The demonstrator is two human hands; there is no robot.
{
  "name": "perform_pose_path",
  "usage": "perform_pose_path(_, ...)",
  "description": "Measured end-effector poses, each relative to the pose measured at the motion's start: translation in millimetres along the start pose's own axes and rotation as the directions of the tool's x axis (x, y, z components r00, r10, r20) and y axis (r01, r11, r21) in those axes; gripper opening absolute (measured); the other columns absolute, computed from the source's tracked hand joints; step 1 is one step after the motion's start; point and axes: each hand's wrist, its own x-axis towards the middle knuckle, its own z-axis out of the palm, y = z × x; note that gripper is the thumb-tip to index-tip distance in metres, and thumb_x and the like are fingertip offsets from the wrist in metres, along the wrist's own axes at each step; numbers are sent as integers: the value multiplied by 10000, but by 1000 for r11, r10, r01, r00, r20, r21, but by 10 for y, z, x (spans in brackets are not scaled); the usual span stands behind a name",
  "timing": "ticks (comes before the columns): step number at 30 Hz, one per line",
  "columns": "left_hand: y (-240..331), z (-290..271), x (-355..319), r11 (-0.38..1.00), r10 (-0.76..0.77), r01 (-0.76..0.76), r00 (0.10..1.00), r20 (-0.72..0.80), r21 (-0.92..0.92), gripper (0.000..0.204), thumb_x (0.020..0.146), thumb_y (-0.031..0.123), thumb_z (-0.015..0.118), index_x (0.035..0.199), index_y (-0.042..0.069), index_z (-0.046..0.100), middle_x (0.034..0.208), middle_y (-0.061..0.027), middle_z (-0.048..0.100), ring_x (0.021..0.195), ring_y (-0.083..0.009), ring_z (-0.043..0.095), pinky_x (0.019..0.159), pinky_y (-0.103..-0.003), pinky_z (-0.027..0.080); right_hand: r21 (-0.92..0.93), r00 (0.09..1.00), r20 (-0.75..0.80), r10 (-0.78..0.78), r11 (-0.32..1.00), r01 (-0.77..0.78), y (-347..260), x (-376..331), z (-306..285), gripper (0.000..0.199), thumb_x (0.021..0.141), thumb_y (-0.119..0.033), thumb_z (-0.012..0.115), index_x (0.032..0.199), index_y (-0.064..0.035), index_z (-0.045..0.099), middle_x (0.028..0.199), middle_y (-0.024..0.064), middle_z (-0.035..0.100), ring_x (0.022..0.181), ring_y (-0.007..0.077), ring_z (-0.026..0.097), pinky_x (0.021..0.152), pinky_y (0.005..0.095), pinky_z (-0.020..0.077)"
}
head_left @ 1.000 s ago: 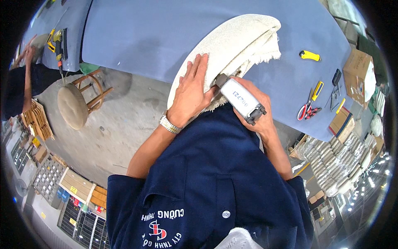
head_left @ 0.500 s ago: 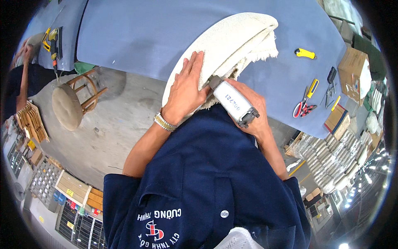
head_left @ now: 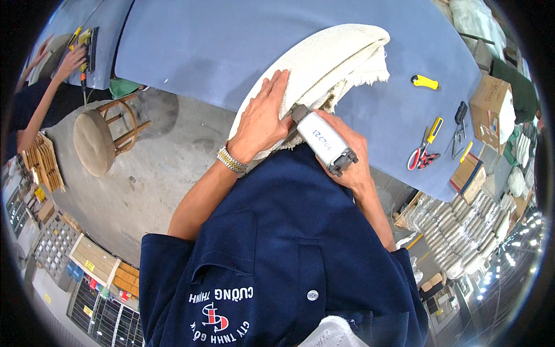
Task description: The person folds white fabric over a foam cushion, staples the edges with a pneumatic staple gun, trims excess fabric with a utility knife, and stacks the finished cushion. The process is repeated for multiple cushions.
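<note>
A cream fabric-covered seat pad [head_left: 324, 49] stands tilted against the near edge of the blue-topped table, its frayed cloth edge folded toward the right. My left hand [head_left: 263, 121] grips the pad, fingers stretched along its face and thumb at the fold. In my right hand [head_left: 355, 159] is a staple gun [head_left: 325, 139] with a pale body and dark nose. The nose meets the folded cloth close to my left thumb; the exact contact point is hidden.
On the blue table [head_left: 231, 46] lie a yellow cutter [head_left: 425, 82], red-handled scissors [head_left: 414, 159] and other hand tools. A cardboard box [head_left: 488, 110] stands right. At left are a round padded stool [head_left: 94, 143] and a co-worker's hand [head_left: 72, 61] on a yellow-and-black tool.
My hands, the pad and the staple gun keep nearly the same positions. The whole view has shifted slightly. At far left, the co-worker's hand has come onto the yellow-and-black tool.
</note>
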Motion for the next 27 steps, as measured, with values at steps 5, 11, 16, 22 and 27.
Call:
perform_pose_path(5,64,-14,-27,999,-29,29,999,24,-13,956,806,108,758,1608,29,245,1625,-277,329,1473,-495,354,1119,-609,408,-8,999,47,18,1000,-18,-93,51,-35,536,815,-144,763,1326,-43,633,1261,186,702,1186,344,689,986,370,533)
perform_pose_path(11,12,-53,69,998,-47,49,998,52,-44,968,802,87,762,1619,74,242,1627,-264,326,1493,-477,321,1160,-594,372,3,996,10,87,996,-87,-151,126,93,559,789,-90,759,1328,-68,615,1240,161,703,1164,347,695,958,353,535)
perform_pose_path(16,-341,-265,231,934,270,-208,944,190,-290,935,932,306,740,1651,111,175,1686,-211,237,1569,-351,212,1277,-425,211,-43,996,-86,-35,999,31,-89,137,200,576,748,-83,749,1312,-76,627,1193,159,718,1116,375,699,924,373,551)
perform_pose_path(22,-1044,-109,270,728,12,229,938,347,-646,784,1063,651,306,1658,150,206,1702,-164,222,1585,-309,160,1281,-441,146,-61,995,-96,-25,998,19,-51,129,280,579,740,-91,744,1307,-65,628,1200,163,716,1094,354,701,957,382,531)
perform_pose_path(27,-861,-112,125,822,83,98,954,287,-562,790,1052,671,304,1659,174,211,1718,-198,121,1599,-339,-4,1285,-480,63,-64,989,-143,38,997,-47,-107,76,352,547,757,-63,723,1295,-44,629,1180,160,717,1091,310,705,952,367,528)
